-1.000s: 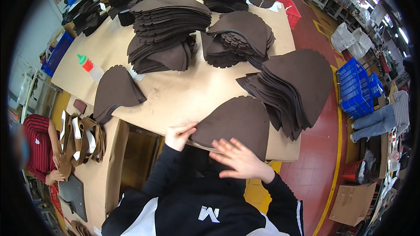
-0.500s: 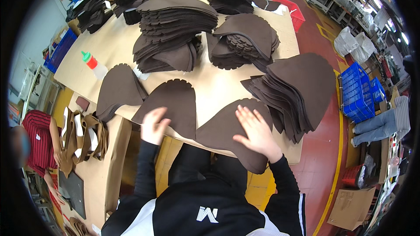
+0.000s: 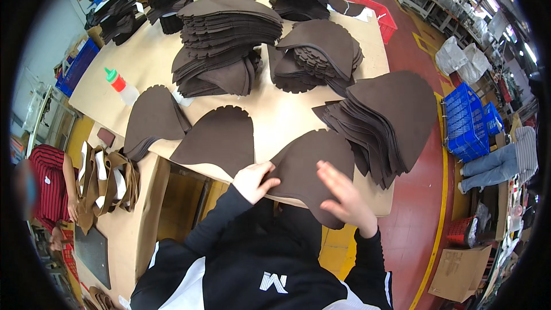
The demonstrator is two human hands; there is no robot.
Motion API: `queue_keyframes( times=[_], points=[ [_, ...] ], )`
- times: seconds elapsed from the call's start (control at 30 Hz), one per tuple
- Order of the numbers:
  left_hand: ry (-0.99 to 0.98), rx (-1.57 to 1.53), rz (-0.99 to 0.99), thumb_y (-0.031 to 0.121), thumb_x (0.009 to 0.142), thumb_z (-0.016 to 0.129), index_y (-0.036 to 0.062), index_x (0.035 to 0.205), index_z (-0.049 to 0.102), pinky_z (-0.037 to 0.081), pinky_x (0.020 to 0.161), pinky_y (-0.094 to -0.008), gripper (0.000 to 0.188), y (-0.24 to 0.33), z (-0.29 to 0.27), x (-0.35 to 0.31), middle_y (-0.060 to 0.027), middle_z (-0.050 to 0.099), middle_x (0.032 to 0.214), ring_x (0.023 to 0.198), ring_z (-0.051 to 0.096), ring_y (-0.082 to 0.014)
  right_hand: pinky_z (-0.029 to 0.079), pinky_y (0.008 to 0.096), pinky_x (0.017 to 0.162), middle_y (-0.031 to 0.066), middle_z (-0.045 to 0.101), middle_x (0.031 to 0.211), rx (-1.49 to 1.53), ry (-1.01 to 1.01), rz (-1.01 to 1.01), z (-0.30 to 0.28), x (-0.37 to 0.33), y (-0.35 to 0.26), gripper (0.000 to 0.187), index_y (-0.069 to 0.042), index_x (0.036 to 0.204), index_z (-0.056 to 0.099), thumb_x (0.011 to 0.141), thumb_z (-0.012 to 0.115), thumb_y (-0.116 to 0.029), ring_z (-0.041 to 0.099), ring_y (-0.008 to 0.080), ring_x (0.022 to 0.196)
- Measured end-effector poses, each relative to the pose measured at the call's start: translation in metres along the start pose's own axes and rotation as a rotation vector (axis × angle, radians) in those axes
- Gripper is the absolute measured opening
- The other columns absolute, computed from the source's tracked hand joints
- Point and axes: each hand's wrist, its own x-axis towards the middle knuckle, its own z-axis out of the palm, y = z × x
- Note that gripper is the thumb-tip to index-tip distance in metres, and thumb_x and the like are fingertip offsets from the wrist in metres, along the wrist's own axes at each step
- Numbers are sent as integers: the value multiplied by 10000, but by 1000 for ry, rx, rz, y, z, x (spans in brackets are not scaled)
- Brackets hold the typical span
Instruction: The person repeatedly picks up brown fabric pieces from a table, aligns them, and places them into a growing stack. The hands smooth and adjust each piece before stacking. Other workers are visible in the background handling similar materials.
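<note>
A dark brown flat cut piece [image 3: 313, 158] with a rounded, notched top lies at the table's near edge, its lower tip hanging over. My left hand [image 3: 254, 182] is at its left corner, fingers bent on the material and thumb spread below; the corner itself is hidden under them. Over the piece's lower right side is my right hand [image 3: 347, 195], slightly blurred, fingers stretched out and holding nothing. Left of these, a similar piece [image 3: 221, 138] lies flat, beside a small layered pile [image 3: 154, 117] of the same shape. A fanned stack [image 3: 396, 115] of such pieces sits to the right.
Taller dark stacks [image 3: 227, 28] and a folded stack [image 3: 321, 51] stand farther back on the pale table [image 3: 281, 117]. A glue bottle [image 3: 119, 83] with a green tip stands at left. Co-workers are at the far edge and left. Blue crates [image 3: 464, 117] stand on the right floor.
My left hand has moved right, from the left piece to the corner of the right one. My right hand has slid down and right. The view has shifted slightly.
</note>
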Motion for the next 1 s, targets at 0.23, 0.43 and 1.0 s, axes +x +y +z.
queue_keyframes(
  times=[0.23, 0.43, 1.0],
  points=[
    [437, -472, -353, 108, 935, 675, 58, 1169, 703, 526, 523, -218, 242, -55, -76, -2, 4, 678, 937, 690, 604, -63, 282, 422, 1203, 188, 425, 1553, -64, 187, 153, -17, 42, 61, 576, 2, 1485, 440, 995, 599, -255, 367, 335, 1466],
    [630, 550, -211, 146, 915, 685, 76, 1285, 645, 553, 812, -371, 379, -153, -127, -41, -129, 678, 1147, 929, 678, -258, 247, 438, 1222, 195, 386, 1577, -501, -97, 48, 39, 43, 55, 745, 12, 1495, 411, 983, 545, -513, 353, 302, 1479],
    [174, 91, 74, 288, 633, 923, 55, 1110, 662, 522, 800, -350, 592, -17, 10, 4, -80, 607, 970, 877, 614, -266, 270, 476, 1206, 212, 352, 1588, -320, 21, 185, 17, 12, 37, 751, 42, 1490, 393, 942, 636, -410, 345, 364, 1468]
  ],
)
